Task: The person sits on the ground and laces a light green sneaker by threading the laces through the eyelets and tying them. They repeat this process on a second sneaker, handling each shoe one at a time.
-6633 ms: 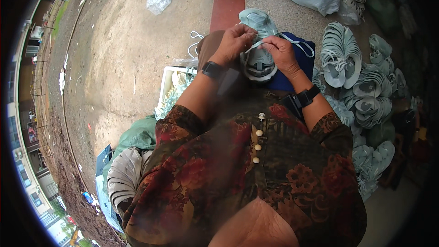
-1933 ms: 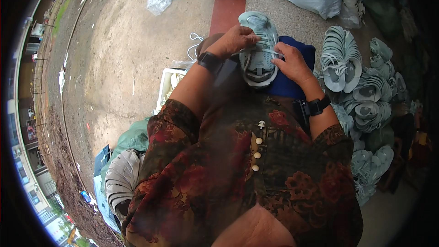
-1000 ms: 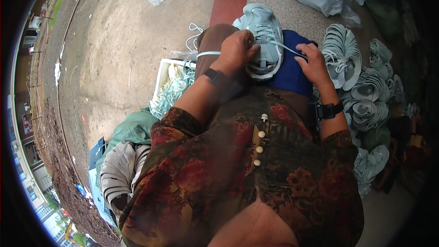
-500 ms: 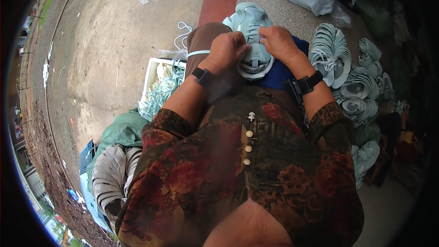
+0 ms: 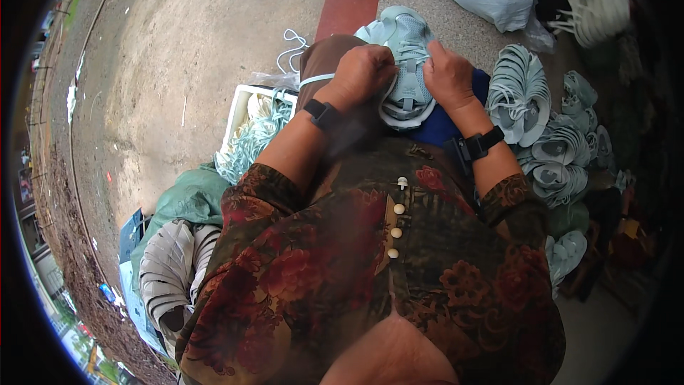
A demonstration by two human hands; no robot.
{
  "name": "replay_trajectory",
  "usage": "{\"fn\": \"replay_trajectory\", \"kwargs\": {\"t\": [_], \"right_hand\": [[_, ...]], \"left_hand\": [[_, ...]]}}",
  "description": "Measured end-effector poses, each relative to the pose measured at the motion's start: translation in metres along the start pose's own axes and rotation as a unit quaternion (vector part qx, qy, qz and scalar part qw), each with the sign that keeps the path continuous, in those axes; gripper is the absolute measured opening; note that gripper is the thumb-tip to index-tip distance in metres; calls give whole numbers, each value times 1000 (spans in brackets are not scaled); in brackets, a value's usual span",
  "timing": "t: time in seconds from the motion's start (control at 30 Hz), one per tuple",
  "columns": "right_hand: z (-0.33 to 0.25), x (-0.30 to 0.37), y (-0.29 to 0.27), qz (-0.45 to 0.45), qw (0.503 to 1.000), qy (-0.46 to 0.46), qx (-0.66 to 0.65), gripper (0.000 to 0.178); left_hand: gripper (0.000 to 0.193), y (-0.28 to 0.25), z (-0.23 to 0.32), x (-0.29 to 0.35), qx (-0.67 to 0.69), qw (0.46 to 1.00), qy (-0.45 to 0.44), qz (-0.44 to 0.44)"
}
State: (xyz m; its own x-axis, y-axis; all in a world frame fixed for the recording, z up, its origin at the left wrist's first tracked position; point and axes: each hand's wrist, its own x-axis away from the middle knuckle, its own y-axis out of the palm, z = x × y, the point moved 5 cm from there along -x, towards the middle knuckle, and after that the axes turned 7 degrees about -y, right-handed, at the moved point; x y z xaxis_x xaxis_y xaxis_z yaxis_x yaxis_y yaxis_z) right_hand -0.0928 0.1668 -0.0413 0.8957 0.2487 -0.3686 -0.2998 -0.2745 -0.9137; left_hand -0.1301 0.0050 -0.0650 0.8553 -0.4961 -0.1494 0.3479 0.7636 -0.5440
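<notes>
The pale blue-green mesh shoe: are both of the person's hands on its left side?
No, the left hand is at the left of the shoe and the right hand at its right.

The left hand and right hand flank a pale blue shoe, with a white box of laces at left.

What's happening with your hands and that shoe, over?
Left hand at left side of pale shoe, right hand at right; exact grips unclear. Shoe over blue cloth. Hands partly cover its sides.
</notes>
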Motion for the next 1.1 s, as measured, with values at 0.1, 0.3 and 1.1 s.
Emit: {"fn": "replay_trajectory", "kwargs": {"t": [0.1,0.3,1.1], "right_hand": [[-1,-5,11,-35,999,17,-2,9],[10,0,15,37,996,50,-62,11],[5,16,-10,-153,969,167,-99,22]], "left_hand": [[12,0,1,0,-5,1000,2,4],[12,1,4,2,-17,1000,3,10],[24,-26,44,34,-208,961,170,68]]}}
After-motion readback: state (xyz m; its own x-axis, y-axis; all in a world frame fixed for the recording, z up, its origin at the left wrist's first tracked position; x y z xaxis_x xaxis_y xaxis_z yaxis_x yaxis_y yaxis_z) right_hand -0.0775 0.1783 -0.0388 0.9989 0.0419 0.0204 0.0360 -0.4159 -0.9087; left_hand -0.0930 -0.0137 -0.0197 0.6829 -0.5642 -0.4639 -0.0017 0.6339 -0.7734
